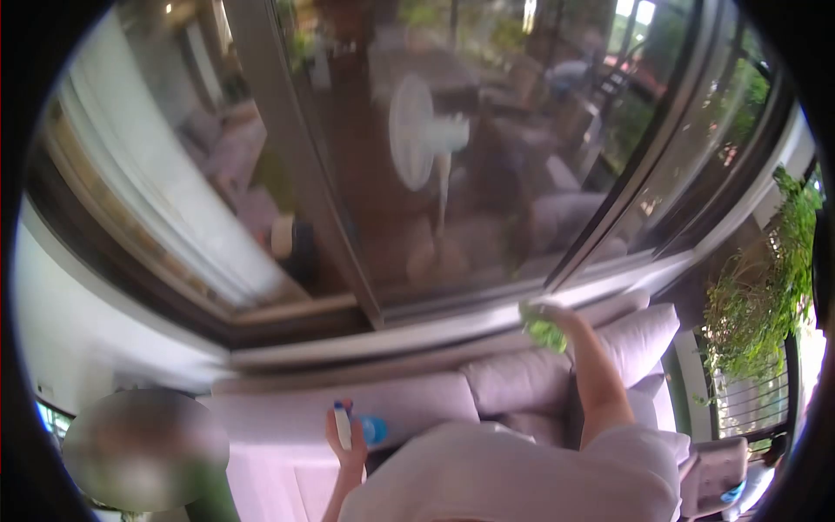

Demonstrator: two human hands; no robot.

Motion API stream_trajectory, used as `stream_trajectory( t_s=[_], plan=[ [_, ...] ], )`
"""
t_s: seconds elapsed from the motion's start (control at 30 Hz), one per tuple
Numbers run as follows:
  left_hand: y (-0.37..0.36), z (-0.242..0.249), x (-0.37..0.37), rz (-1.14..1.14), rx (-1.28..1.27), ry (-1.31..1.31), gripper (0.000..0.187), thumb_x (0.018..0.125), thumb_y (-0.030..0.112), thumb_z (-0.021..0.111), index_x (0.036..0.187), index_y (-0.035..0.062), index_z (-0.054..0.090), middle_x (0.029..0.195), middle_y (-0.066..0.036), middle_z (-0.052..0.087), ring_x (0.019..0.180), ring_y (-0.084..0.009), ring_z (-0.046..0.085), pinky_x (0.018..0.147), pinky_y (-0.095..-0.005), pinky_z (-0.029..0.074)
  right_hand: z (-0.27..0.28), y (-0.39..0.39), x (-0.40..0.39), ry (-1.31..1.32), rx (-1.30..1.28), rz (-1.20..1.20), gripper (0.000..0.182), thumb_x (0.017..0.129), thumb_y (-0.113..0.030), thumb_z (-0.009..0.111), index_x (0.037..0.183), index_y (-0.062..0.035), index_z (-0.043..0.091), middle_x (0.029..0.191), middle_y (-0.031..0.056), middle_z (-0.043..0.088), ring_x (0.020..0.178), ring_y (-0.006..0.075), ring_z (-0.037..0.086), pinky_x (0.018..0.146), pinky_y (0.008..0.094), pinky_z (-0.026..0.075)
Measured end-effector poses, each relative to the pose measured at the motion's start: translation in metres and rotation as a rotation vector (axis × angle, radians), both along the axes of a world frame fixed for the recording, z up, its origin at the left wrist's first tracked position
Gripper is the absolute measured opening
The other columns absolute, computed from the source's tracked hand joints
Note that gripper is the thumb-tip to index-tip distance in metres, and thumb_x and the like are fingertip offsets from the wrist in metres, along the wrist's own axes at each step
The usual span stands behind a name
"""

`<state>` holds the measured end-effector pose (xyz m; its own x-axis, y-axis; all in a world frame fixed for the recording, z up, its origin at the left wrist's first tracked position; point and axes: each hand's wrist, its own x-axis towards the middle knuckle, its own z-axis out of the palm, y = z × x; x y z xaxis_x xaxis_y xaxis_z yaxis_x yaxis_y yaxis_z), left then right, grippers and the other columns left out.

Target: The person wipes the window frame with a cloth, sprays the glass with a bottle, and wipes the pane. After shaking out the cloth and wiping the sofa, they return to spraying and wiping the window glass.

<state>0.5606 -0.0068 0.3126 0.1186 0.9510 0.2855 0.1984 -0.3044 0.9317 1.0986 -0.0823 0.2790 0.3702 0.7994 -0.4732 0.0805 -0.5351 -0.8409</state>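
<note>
My left hand (pixel 350 448) is closed round a spray bottle with a white and red head and blue liquid (pixel 372 430), held low in front of the pale sofa (pixel 426 402). My right arm reaches forward to the window ledge (pixel 483 322). Its hand (pixel 557 313) is closed on a green cloth (pixel 548 334), which hangs down below the fingers. The cloth is close to the ledge at the foot of the large window (pixel 496 217); whether it touches is too blurred to tell.
The sofa with its cushions (pixel 639 344) stands between me and the dark-framed window. Through or in the glass shows a white standing fan (pixel 413 135). Another person (pixel 209 487) is close on my left. Green plants (pixel 757 304) and a brown chair (pixel 715 474) are at the right.
</note>
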Motion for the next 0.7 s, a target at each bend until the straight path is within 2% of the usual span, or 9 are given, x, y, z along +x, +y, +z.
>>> stream_trajectory(
  t_s=[0.03,0.07,0.1,0.17,0.27,0.37,0.43,0.6,0.7],
  plan=[
    [-0.001,-0.002,0.000,0.004,-0.011,-0.019,0.033,0.075,0.012,0.057,0.105,0.0005,0.059,0.095,-0.013,0.060,0.089,-0.0243,0.058,0.083,-0.0361,0.046,-0.001,-0.001,-0.004,0.515,-0.154,-0.080,0.028,0.093,-0.030,0.054,0.102,-0.0063,0.066,0.092,0.0073,0.068,0.076,0.0199,0.065,0.065,0.0354,0.053],
    [-0.001,0.003,-0.002,-0.042,0.015,-0.023,0.032,0.075,0.012,0.057,0.105,0.0000,0.059,0.095,-0.013,0.061,0.089,-0.0246,0.059,0.083,-0.0358,0.046,0.005,-0.009,-0.017,0.348,-0.274,-0.152,0.032,0.093,-0.034,0.052,0.103,-0.0069,0.066,0.091,0.0079,0.068,0.075,0.0201,0.065,0.064,0.0359,0.052],
    [0.001,-0.001,-0.002,-0.060,0.049,-0.074,0.030,0.075,0.009,0.057,0.103,-0.0004,0.059,0.094,-0.013,0.061,0.089,-0.0253,0.060,0.081,-0.0357,0.048,0.040,-0.012,-0.040,0.125,-0.278,0.029,0.043,0.086,-0.043,0.060,0.114,-0.0103,0.065,0.092,0.0069,0.068,0.085,0.0216,0.064,0.074,0.0397,0.051],
    [-0.001,0.008,-0.001,-0.024,-0.119,-0.195,0.025,0.079,0.011,0.059,0.102,0.0026,0.060,0.093,-0.010,0.062,0.089,-0.0191,0.059,0.076,-0.0316,0.048,0.005,-0.001,-0.032,-0.507,-0.333,0.689,0.047,0.087,-0.042,0.055,0.118,-0.0079,0.062,0.103,0.0064,0.067,0.088,0.0220,0.064,0.078,0.0375,0.050],
    [0.009,-0.060,-0.038,-0.184,-0.289,-0.359,0.034,0.088,0.012,0.064,0.119,0.0023,0.056,0.100,-0.006,0.060,0.092,-0.0166,0.056,0.083,-0.0303,0.046,0.012,0.008,-0.051,-0.771,-0.229,0.889,0.043,0.086,-0.029,0.052,0.121,-0.0052,0.059,0.108,0.0091,0.065,0.086,0.0196,0.061,0.078,0.0351,0.048],
    [0.033,-0.060,-0.050,-0.378,-0.350,-0.272,0.033,0.088,0.014,0.066,0.118,0.0033,0.057,0.096,-0.001,0.060,0.086,-0.0138,0.055,0.076,-0.0277,0.046,0.064,0.010,-0.096,-0.494,-0.325,0.672,0.038,0.081,-0.026,0.052,0.110,-0.0043,0.065,0.102,0.0153,0.066,0.089,0.0257,0.064,0.079,0.0394,0.050],
    [0.018,-0.002,-0.036,-0.366,-0.034,-0.264,0.029,0.089,0.014,0.065,0.115,0.0037,0.059,0.094,-0.001,0.060,0.085,-0.0138,0.055,0.074,-0.0280,0.046,0.118,-0.010,-0.137,-0.255,-0.193,0.352,0.059,0.080,-0.017,0.052,0.137,-0.0097,0.045,0.099,0.0111,0.066,0.082,0.0207,0.064,0.075,0.0309,0.052],
    [0.041,-0.038,-0.059,-0.414,-0.197,-0.239,0.033,0.089,0.010,0.064,0.120,0.0033,0.055,0.104,-0.005,0.061,0.093,-0.0151,0.057,0.080,-0.0289,0.046,0.131,-0.035,-0.174,0.338,0.577,-0.031,0.065,0.078,-0.011,0.054,0.140,-0.0012,0.036,0.118,0.0141,0.056,0.099,0.0225,0.060,0.085,0.0332,0.051],
    [0.045,-0.041,-0.063,-0.482,-0.145,-0.173,0.034,0.089,0.009,0.063,0.121,0.0031,0.054,0.106,-0.006,0.061,0.095,-0.0154,0.057,0.081,-0.0292,0.046,0.145,-0.048,-0.180,0.726,0.955,-0.343,0.057,0.075,-0.009,0.053,0.132,-0.0031,0.044,0.113,0.0135,0.057,0.101,0.0262,0.059,0.089,0.0395,0.050]
  ],
)
